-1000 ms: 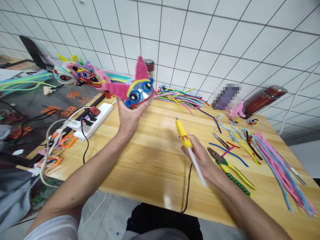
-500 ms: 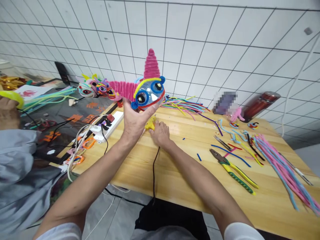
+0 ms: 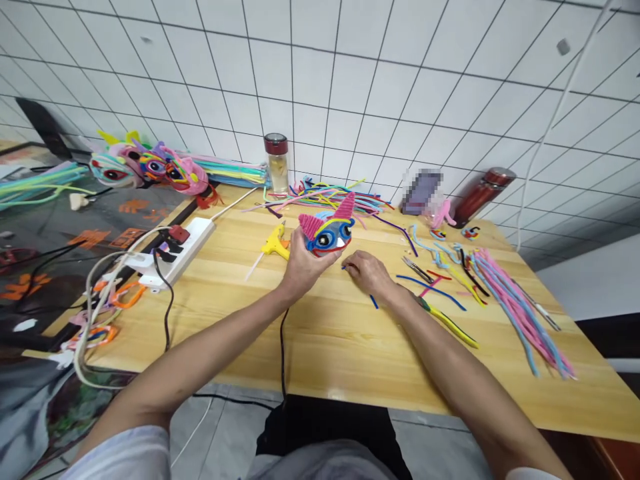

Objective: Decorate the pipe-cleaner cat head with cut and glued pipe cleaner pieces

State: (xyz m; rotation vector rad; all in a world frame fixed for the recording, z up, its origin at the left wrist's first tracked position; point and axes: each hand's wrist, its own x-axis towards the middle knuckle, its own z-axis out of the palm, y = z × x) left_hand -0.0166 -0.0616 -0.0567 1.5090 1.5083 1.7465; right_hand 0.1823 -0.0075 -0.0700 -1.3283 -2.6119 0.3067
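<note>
My left hand (image 3: 301,272) is closed around a pipe-cleaner animal head (image 3: 327,241) with pink pointed ears, blue-ringed eyes, a yellow brow and a red mouth edge. It is held low over the table. Just to its right, my right hand (image 3: 369,273) rests at the tabletop with its fingers pinched at a tiny blue pipe-cleaner piece (image 3: 344,268). Left of my left hand lies a yellow glue gun (image 3: 275,243), partly hidden behind that hand. A short blue pipe-cleaner piece (image 3: 374,302) lies below my right hand.
Pliers (image 3: 450,323) lie partly under my right forearm, near small snips (image 3: 417,269). Pink and blue pipe cleaners (image 3: 520,313) spread at right. A power strip (image 3: 183,257) with cables stands left. Two flasks, a glass one (image 3: 277,167) and a red one (image 3: 483,197), stand at the back.
My right hand has let go of the glue gun and moved right to the tiny blue piece. My left hand has lowered the animal head. The co-worker's hand has left the view.
</note>
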